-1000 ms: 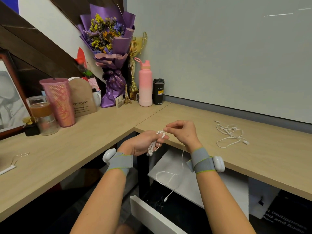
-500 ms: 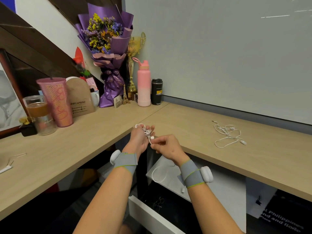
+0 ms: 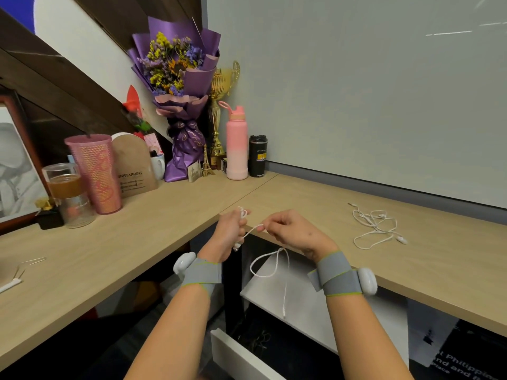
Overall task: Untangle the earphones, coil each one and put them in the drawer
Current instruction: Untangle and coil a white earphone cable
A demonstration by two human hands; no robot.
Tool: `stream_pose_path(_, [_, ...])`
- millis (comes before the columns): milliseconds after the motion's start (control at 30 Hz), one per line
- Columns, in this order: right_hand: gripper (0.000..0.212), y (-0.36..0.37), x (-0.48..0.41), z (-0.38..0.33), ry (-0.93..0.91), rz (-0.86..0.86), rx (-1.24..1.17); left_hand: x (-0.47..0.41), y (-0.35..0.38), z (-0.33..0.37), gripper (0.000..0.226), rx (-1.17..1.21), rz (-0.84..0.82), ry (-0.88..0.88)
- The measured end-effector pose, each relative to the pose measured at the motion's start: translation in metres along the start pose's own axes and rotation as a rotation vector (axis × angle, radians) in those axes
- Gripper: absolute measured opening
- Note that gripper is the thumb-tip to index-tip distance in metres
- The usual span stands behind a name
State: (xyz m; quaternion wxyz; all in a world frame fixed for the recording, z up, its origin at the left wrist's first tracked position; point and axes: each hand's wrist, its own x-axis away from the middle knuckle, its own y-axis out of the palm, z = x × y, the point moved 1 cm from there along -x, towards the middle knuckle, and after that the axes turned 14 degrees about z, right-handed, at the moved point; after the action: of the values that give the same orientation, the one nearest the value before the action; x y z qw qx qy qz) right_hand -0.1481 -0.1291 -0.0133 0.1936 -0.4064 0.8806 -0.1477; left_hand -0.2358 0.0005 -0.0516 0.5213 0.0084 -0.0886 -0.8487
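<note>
The left hand [image 3: 229, 234] is clenched round a small bundle of white earphones [image 3: 253, 233], with a loop of cord poking out above the fist and an earbud [image 3: 236, 246] hanging just below it. The right hand [image 3: 296, 233] pinches the same cord between thumb and fingertips, just beside the left hand. A short stretch of cord runs taut between the two. From the right hand the rest of the cord drops in one loose loop, and its end hangs free over the open drawer [image 3: 241, 357].

Both hands are held in front of the table [image 3: 439, 259] edge, at the inner corner of the L-shaped top. A second pair [image 3: 375, 229] of white earphones lies in a loose tangle on the table to the right, well apart from the hands. Each wrist has a grey band [image 3: 336, 278] with a white pod on it.

At the back corner stand a purple bouquet [image 3: 178, 78], a gold trophy [image 3: 219, 105], a pink bottle [image 3: 236, 149] and a black cup [image 3: 258, 156]. To the left stand a pink tumbler [image 3: 94, 171] and a glass [image 3: 65, 193].
</note>
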Motion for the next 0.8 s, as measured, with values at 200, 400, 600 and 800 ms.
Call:
stream_pose_path(200, [0.012,0.01,-0.015,0.005,-0.096,0.244,0.068,0.006,0.001,-0.001,0.04,-0.273,-0.163,-0.012])
stream_pose_path(400, [0.008,0.008,-0.019,0.019,-0.105,0.399,0.008,0.007,-0.009,-0.004,0.026,-0.389,-0.452,-0.023])
stream_pose_path(600, [0.012,0.014,-0.018,0.034,-0.058,0.383,-0.075,0.005,-0.011,0.002,0.021,-0.036,-0.384,-0.119])
stream_pose_path(800, [0.026,0.046,-0.001,0.047,-0.011,0.076,0.04,0.002,0.005,0.006,0.028,0.324,0.001,-0.19])
